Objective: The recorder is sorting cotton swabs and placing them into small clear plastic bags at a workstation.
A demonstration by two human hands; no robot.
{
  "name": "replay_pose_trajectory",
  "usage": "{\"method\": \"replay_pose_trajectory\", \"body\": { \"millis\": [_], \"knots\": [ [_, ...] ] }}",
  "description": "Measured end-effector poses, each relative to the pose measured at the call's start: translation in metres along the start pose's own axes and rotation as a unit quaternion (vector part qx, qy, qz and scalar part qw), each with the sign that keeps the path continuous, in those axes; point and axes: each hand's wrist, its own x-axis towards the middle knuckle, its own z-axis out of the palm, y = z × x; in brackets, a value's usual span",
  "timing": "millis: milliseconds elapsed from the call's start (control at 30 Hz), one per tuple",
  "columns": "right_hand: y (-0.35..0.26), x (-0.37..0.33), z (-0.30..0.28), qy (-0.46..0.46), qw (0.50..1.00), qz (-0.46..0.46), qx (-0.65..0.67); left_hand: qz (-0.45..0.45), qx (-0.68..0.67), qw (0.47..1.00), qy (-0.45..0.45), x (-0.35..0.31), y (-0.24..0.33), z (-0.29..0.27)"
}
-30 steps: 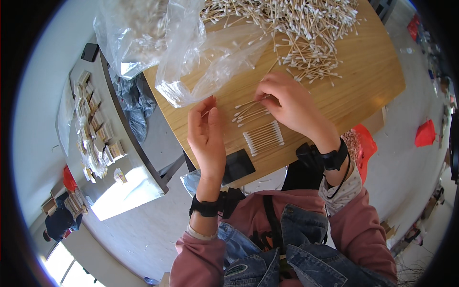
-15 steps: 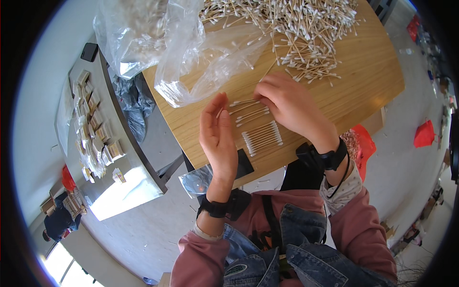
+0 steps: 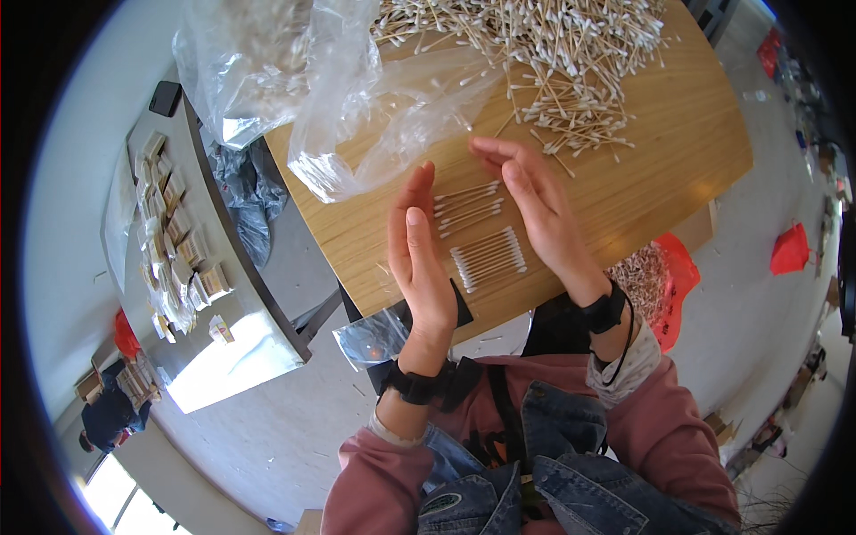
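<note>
On the wooden table (image 3: 678, 143) lies a neat block of cotton swabs (image 3: 489, 259), side by side. Just beyond it is a looser row of several cotton swabs (image 3: 469, 208). My left hand (image 3: 419, 250) stands on edge at the left ends of this row, fingers stretched out, holding nothing. On the other side my right hand (image 3: 537, 201) is open too, fingers extended and slightly curved, palm facing the row's right ends. A big loose pile of cotton swabs (image 3: 571, 71) spreads over the far part of the table.
A clear plastic bag (image 3: 343, 116) with swabs in it lies at the far left. On a grey table (image 3: 254, 330) to the left are many small packs (image 3: 178, 232). Beside my right forearm, a red bag (image 3: 678, 285) holds more swabs. A person (image 3: 114, 410) is far left.
My right hand has drawn back from the row and opened, with its palm turned inward. The left hand has moved slightly right, closer to the swabs. The far swabs of the row lie straighter.
</note>
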Motion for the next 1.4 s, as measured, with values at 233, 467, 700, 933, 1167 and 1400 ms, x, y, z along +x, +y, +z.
{"method": "replay_pose_trajectory", "body": {
  "millis": [233, 467, 700, 933, 1167, 1400],
  "knots": [
    [0.000, -0.030, 0.004, 0.009, 0.987, -0.001, 0.161, -0.004, 0.016, 0.999, -0.030, -0.031, 0.003, -0.002],
    [0.003, -0.044, 0.009, 0.080, 0.981, -0.033, 0.173, 0.055, 0.035, 0.998, -0.002, -0.038, -0.006, 0.011],
    [0.002, -0.042, 0.017, 0.055, 0.980, -0.011, 0.191, 0.037, 0.095, 0.993, -0.053, -0.032, -0.003, 0.011],
    [0.004, -0.048, 0.019, 0.076, 0.964, -0.009, 0.254, 0.044, 0.062, 0.997, -0.023, -0.050, -0.006, 0.015],
    [-0.017, -0.044, -0.028, 0.099, 0.988, -0.029, -0.111, 0.159, 0.658, 0.720, -0.150, -0.055, -0.002, 0.006],
    [-0.023, -0.028, -0.027, -0.061, 0.906, -0.184, -0.377, 0.154, 0.713, 0.661, -0.177, -0.058, -0.016, 0.003]
  ]
}}
